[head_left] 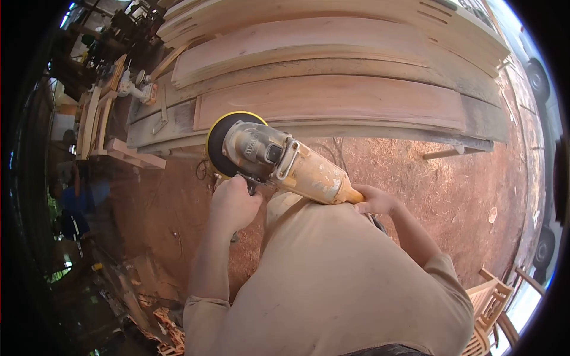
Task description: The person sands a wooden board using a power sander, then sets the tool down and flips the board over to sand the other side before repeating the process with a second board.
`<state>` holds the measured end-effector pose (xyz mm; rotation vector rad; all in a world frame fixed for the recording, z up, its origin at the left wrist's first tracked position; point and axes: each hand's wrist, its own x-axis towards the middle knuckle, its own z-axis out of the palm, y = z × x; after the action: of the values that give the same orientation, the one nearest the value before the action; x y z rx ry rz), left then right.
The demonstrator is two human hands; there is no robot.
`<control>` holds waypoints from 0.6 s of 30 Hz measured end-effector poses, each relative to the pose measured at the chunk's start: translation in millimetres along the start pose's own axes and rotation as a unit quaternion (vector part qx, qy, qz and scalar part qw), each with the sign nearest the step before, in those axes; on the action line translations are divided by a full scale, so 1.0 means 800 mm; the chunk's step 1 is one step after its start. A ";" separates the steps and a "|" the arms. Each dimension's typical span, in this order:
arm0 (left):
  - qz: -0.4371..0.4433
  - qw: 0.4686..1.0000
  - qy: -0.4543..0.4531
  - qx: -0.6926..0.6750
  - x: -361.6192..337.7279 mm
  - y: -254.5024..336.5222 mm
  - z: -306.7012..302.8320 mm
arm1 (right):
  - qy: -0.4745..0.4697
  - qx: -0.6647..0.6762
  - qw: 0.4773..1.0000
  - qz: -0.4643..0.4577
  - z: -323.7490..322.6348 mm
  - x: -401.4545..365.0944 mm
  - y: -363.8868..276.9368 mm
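Note:
A dusty yellow power sander (312, 172) with a round black, yellow-rimmed pad (222, 145) lies diagonally in front of my body, its pad toward the upper left. My left hand (233, 203) is closed around the side handle near the head. At the rear end, my right hand (375, 200) wraps the yellow grip, with some fingers hidden beneath the tool. Just beyond the sander, a reddish wooden panel (332, 101) lies along the near edge of the workbench (490, 121). The pad appears apart from that panel.
More boards (297, 44) lie farther back on the bench. A smaller power tool (136, 88) rests at the bench's left end, near wooden frames (92, 121). Shavings cover the reddish floor (409, 178). A slatted wooden chair (487, 302) stands behind at right.

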<state>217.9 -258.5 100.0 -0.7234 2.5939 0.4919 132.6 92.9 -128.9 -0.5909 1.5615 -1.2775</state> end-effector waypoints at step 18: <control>0.128 0.971 0.004 -0.203 0.241 -0.135 -0.001 | 0.181 -0.155 0.957 0.167 0.005 0.116 -0.219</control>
<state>126.1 -424.5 -12.9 -0.5105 2.6342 1.1235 63.8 -43.3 -2.5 -0.2700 2.0898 -0.9212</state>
